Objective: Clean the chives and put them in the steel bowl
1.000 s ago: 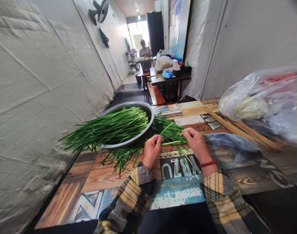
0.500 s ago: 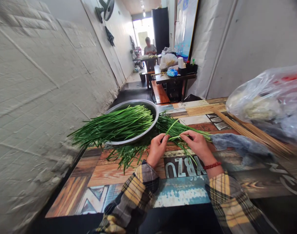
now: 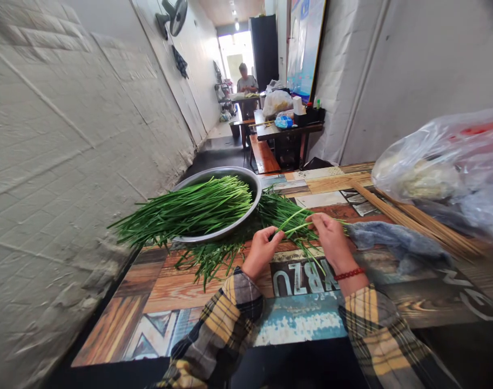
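My left hand is closed in a pinch on a few green garlic chives, whose pale stalks stick out toward the right. The fingertips of my right hand are pinched at the far end of one of these stalks. Behind both hands lies a loose pile of garlic chives on the table. To the left, a steel basin holds a thick bundle of chives, its leaf tips hanging over the rim. Chive scraps are scattered in front of the basin.
On the right of the patterned table lie a grey cloth, several thin wooden sticks and a clear plastic bag. A white brick wall runs along the left. Farther back, a person is at another table.
My right hand has risen slightly and turned, its fingertips now higher along the stalk. My left hand stays nearly in place, still pinching chives. The view has shifted slightly.
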{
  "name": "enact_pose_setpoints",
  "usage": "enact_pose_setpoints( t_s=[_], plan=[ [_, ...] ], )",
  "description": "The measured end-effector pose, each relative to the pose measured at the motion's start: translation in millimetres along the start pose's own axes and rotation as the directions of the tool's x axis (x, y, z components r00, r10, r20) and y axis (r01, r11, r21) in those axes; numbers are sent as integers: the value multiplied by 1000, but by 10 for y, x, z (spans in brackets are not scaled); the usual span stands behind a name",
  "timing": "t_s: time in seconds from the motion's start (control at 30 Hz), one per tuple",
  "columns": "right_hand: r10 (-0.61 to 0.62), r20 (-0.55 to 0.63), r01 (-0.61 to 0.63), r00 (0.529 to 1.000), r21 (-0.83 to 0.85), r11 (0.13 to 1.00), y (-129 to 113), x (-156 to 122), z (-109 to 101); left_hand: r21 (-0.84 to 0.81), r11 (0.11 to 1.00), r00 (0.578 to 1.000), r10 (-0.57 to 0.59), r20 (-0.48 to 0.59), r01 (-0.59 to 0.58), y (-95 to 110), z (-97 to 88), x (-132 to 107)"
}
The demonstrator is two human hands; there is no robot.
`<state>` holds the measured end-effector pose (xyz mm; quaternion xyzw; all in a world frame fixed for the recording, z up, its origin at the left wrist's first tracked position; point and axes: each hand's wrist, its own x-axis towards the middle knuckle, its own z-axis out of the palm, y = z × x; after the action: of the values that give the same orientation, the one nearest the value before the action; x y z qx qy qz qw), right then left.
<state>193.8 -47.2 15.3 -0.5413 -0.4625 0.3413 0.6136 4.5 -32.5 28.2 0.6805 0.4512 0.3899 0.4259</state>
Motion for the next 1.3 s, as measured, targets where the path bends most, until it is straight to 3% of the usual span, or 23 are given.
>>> enact_pose_setpoints(
  t_s=[0.07, 0.13, 0.23, 0.37, 0.57, 0.73, 0.83, 0.97, 1.03, 1.1, 1.17, 1.23, 1.3],
  plan=[
    [-3, -115, 11, 993, 68, 998, 18, 20, -21, 12, 1000, 999, -2, -36, 2, -19, -12, 6],
    [-14, -103, 22, 995, 75, 997, 22, 23, -25, 5, 1000, 998, -3, -64, 3, -33, -26, 14],
    [-4, 72, 3, 997, 4, 1000, 1, -4, 17, -31, 1000, 996, -4, -85, 2, -37, -31, 20],
    [38, 295, -57, 955, 57, 997, -31, -45, 92, -44, 998, 997, 42, -60, -45, -31, 5, 18],
    [-46, 188, 23, 981, 122, 992, -34, -42, 94, 278, 939, 977, 214, -2, -205, -54, 41, -12],
    [12, 247, -59, 969, 185, 981, -82, -55, 88, 478, 834, 960, 266, 90, -276, -47, 18, -66],
    [35, 254, -90, 967, 210, 973, -137, -76, 76, 556, 772, 945, 317, 84, -308, 14, 12, -81],
    [-20, 369, -55, 929, 192, 980, -210, -116, 69, 451, 810, 916, 398, 48, -375, 107, 53, -95],
    [-26, 429, -53, 903, 173, 984, -223, -124, 72, 327, 853, 913, 388, 122, -406, 126, 87, -109],
    [9, 374, -85, 927, 186, 979, -208, -107, 70, 317, 870, 923, 325, 208, -378, 128, 101, -125],
    [49, 212, -101, 976, 239, 966, -170, -68, 54, 454, 835, 949, 248, 193, -311, 134, 76, -140],
    [61, 49, -73, 997, 297, 952, -125, -21, 25, 615, 757, 968, 246, 49, -223, 164, 9, -148],
    [55, -29, -43, 998, 317, 947, -89, 12, -6, 695, 698, 936, 336, -108, -171, 220, -75, -147]
  ],
)
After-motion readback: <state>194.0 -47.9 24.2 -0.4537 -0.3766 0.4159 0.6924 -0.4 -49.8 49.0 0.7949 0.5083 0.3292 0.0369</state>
